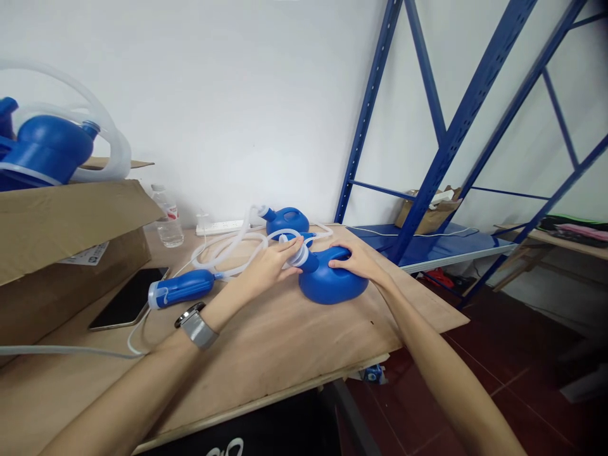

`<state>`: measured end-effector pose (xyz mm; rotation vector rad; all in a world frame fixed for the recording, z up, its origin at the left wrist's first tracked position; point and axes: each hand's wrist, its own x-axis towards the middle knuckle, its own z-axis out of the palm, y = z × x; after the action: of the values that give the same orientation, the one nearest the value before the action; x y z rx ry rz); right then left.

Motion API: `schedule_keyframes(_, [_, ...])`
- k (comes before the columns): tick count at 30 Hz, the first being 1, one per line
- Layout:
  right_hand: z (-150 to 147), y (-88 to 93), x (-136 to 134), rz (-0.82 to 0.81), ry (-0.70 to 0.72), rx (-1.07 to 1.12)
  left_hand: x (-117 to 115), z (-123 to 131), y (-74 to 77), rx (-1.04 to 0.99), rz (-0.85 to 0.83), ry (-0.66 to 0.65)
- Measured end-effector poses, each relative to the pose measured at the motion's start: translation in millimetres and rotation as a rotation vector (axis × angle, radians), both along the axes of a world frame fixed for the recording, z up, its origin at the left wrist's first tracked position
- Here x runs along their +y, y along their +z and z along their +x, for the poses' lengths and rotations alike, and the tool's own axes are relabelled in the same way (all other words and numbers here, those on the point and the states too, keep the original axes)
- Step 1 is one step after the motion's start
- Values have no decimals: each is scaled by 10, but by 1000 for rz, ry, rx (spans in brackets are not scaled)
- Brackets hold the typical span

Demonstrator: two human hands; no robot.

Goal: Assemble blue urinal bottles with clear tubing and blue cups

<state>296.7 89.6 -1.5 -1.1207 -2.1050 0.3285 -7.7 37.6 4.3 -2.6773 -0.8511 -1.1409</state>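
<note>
A blue plastic urinal bottle (pixel 332 286) lies on the wooden table, its neck angled up to the left. My right hand (pixel 352 261) is wrapped round its handle. At the neck, my left hand (pixel 272 265) has its fingers closed on a translucent white cap (pixel 300 255); whether the cap is fully seated cannot be made out. Just behind stands a second blue urinal bottle (pixel 287 220) with a clear hose (pixel 225 258) coiled beside it. Left of my left hand, a blue tubular receptacle (pixel 186 287) with a translucent end lies on the table.
An open cardboard box (pixel 71 221) at the left holds more blue bottles (pixel 57 142) and hose. Near it are a black phone (pixel 126 301), a water bottle (pixel 170 221) and a power strip (pixel 225 227). Blue metal shelving (pixel 418 190) stands right of the table (pixel 308 342).
</note>
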Motion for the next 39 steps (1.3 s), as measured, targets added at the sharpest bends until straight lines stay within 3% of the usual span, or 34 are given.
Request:
schedule_keyframes(16, [36,-57,23,5,-35,-39,-195,216,-170,291,239,272])
schedule_keyframes(23, [22,-27,8,-21,-19,-44,-274,301,-236,328,272,485])
schedule_keyframes(27, [16,-22,-19,-1,-27,-16,-257,163,-76,361,205,373])
schedule_keyframes(31, [14,-22,-38,8,-25,-6,-281,45,302,323,-21,214])
schedule_keyframes(35, [-19,-18,-54,8,-39,2,-256,164,640,290,-253,210])
schedule_keyframes(39, [-90,2,-105,-29,-53,-18,-121,375,668,410,-248,125])
